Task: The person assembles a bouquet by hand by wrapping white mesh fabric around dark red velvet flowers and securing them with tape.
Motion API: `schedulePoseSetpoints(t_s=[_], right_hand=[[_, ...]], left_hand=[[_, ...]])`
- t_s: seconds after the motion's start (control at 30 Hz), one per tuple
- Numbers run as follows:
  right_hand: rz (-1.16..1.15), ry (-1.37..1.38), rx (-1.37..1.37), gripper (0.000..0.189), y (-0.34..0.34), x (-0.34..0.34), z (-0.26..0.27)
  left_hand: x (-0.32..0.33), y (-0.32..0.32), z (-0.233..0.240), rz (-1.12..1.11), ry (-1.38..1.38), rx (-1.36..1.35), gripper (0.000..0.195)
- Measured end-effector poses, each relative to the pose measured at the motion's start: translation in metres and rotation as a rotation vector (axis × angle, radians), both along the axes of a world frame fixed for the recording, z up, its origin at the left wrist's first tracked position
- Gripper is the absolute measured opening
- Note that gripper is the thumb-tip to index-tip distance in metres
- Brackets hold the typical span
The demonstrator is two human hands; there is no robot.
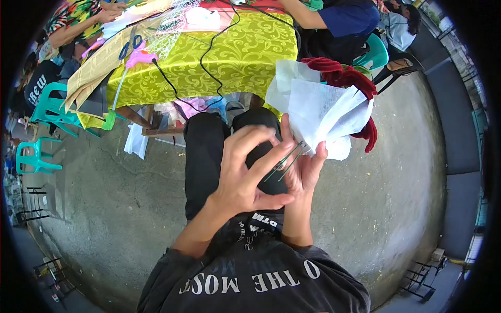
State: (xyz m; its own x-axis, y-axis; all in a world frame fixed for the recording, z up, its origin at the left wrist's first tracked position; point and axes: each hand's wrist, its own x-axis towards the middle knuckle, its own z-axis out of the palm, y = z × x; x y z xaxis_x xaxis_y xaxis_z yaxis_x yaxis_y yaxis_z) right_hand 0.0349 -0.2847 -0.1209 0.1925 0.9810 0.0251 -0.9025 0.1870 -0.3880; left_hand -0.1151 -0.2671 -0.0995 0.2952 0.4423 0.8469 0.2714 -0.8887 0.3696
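My right hand [305,172] holds a wrapped bouquet [328,113] by its gathered base, between thumb and fingers. White sheets of non-woven wrapping [313,103] fan out around it. Dark red fuzzy flowers or petals [348,78] show past the far and right edges; the rest of them is hidden by the wrapping. Thin green wire stems [287,166] stick out of the base toward me, across my right palm. My left hand [244,168] hovers beside these stems, thumb and fingers spread, apparently gripping nothing. Its fingers partly cover my right hand.
Ahead stands a table with a yellow-green patterned cloth [242,51]. On it are a pink glue gun [141,56], dark blue-handled scissors [131,46], brown printed paper [98,70] and a black cord [201,58]. People sit around it. Green plastic chairs [37,156] stand at left.
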Motion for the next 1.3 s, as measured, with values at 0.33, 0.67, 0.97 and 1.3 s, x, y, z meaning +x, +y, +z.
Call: schedulePoseSetpoints(t_s=[0.33,0.67,0.97,1.3], right_hand=[[0.023,-0.084,0.037,0.094,-0.005,0.006,-0.006],[0.006,-0.061,0.007,0.088,0.002,0.002,0.001],[0.078,-0.044,0.057,0.085,0.004,0.011,0.003],[0.023,-0.056,-0.01,0.078,0.004,0.008,-0.005]], left_hand=[[0.0,0.019,0.03,-0.16,0.154,-0.228,0.077],[-0.004,0.024,0.021,-0.261,0.057,-0.424,0.071],[0.0,0.009,-0.014,-0.207,-0.022,-0.347,0.079],[0.024,0.0,-0.017,0.083,-0.019,-0.242,0.038]])
